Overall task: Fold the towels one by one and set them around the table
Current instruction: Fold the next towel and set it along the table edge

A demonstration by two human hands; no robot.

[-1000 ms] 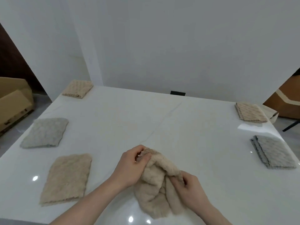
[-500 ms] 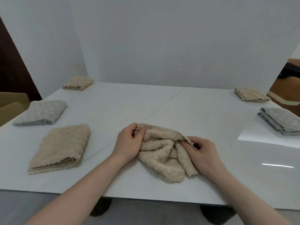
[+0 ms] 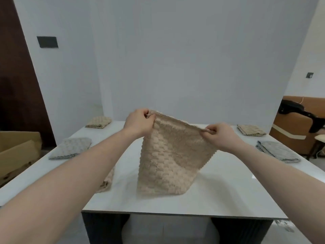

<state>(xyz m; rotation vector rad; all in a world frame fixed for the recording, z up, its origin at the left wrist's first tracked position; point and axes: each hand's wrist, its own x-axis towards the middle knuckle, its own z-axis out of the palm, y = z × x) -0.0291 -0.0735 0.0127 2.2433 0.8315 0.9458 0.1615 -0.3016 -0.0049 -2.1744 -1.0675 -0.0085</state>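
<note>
The person holds a beige waffle-textured towel [image 3: 173, 155] up over the glossy white tabletop [image 3: 219, 191], stretched between both hands so that it hangs as a sheet, its lower edge resting on the tabletop close to the near edge. The left hand [image 3: 139, 123] pinches the towel's upper left corner with curled fingers, raised a little higher than the right hand [image 3: 222, 136], which grips the upper right corner, so the top edge slopes down toward the right. Folded towels lie around the tabletop: a beige folded towel [image 3: 99, 122] at the far left corner, a grey folded towel [image 3: 72, 147] along the left edge nearer the person, and another beige folded towel [image 3: 107, 182] on the left side near the near edge, mostly hidden behind the left forearm. On the right side a beige folded towel [image 3: 250, 129] sits at the far right corner, with a grey folded towel [image 3: 277, 153] along the right edge just nearer. A brown cardboard box [image 3: 15, 154] stands on the floor off the left edge, and a tan chair [image 3: 290, 129] stands beyond the right edge.
</note>
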